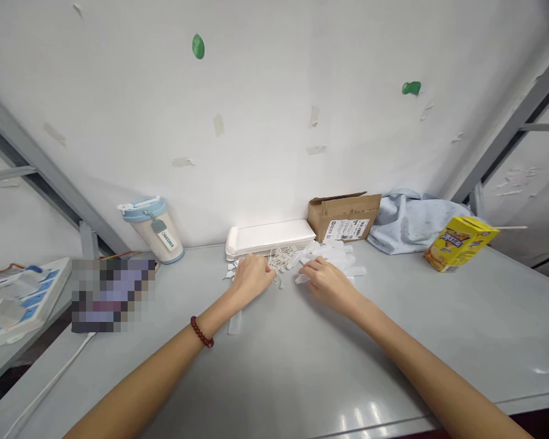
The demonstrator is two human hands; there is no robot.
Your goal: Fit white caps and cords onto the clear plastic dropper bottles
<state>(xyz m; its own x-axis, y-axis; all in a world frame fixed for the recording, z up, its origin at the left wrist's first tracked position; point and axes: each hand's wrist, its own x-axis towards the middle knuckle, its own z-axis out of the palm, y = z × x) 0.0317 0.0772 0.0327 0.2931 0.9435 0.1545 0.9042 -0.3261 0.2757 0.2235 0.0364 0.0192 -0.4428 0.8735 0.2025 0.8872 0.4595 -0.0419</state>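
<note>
My left hand (252, 277) is closed in a loose fist low over the table, beside a small heap of off-white cords (282, 258). What its fingers hold, if anything, is hidden. Below that wrist a translucent plastic strip (235, 323) shows; I cannot tell whether it is held or lying there. My right hand (327, 285) has its fingers bent down around a small frosted plastic piece (302, 278) at the edge of a pile of similar pieces (343, 259). Small white bits (231, 268) lie just left of my left hand.
Behind the cords lies a stack of long white cards (274, 234), with an open cardboard box (343, 218) alongside. Further right are a pale blue cloth (412, 219) and a yellow snack box (460, 244). A tumbler (155, 230), a blurred-out phone (114, 296) and a power strip (32, 305) stand left.
</note>
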